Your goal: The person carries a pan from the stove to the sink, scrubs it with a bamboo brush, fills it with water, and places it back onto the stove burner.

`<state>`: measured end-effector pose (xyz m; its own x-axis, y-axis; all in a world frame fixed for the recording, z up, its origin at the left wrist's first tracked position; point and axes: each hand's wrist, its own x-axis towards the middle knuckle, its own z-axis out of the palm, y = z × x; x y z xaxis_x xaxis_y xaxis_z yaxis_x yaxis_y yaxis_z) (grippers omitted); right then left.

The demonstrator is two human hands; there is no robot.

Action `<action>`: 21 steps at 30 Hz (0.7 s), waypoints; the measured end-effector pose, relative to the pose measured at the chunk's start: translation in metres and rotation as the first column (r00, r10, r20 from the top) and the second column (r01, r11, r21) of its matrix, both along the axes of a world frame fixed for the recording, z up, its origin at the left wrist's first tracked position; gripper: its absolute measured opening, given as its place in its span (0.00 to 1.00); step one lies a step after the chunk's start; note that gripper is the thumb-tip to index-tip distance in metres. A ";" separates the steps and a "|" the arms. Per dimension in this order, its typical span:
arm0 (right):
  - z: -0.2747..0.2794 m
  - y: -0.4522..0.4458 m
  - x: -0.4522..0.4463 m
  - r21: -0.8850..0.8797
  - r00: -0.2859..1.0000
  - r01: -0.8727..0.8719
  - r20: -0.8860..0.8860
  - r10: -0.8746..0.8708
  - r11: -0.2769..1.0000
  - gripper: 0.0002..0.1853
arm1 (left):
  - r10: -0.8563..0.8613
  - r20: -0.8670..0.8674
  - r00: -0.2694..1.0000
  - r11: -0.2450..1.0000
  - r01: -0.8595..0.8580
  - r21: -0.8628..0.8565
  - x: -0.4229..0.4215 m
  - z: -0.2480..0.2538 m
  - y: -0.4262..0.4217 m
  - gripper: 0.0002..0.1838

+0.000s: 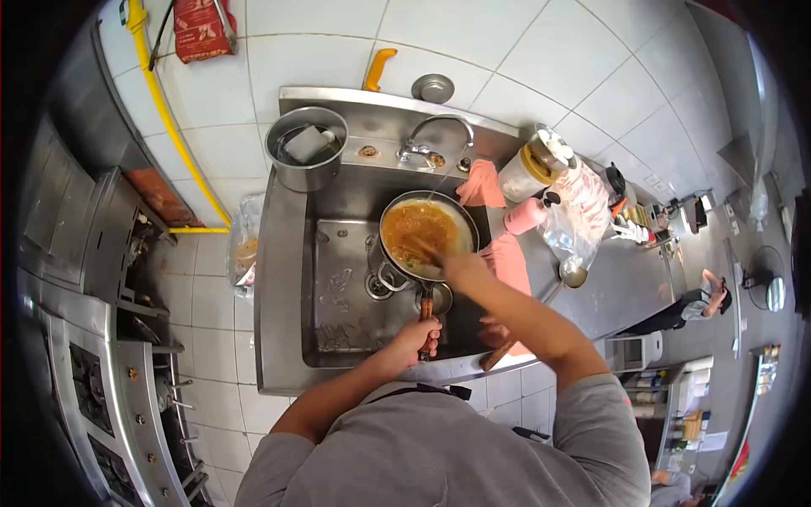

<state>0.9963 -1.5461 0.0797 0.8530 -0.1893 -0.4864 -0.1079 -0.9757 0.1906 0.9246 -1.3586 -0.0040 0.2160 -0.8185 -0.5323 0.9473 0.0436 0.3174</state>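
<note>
A round pan [469, 221] with orange-brown liquid sits over the steel sink [346, 291], below the tap [418, 150]. Its handle [427, 308] points toward me, and my left hand [419, 336] is wrapped round the end of it. My right hand [465, 275] is over the pan's near right edge, blurred, with its fingers closed; what it holds in the liquid is too smeared to name. Under the pan, a pot with a metal handle [390, 277] shows partly. A small metal bowl [439, 300] is beside the pan's handle.
A deep steel pot [307, 175] stands at the sink's back left. Pink cloths [507, 262], a pink bottle [525, 216], a yellow-lidded container [519, 177] and a plastic bag [568, 232] lie right. Another person [697, 306] stands far right; stove [93, 380] at left.
</note>
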 end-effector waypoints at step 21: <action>-0.073 -0.014 0.043 0.062 0.946 0.312 0.072 -0.316 0.948 0.26 | -0.035 -0.065 0.997 0.998 0.032 -0.056 0.011 -0.022 0.005 0.08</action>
<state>1.0393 -1.5605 0.0066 0.7905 -0.4318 -0.4342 -0.4236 -0.8977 0.1216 0.9357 -1.3536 -0.0264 0.1538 -0.8530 -0.4988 0.9674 0.0272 0.2518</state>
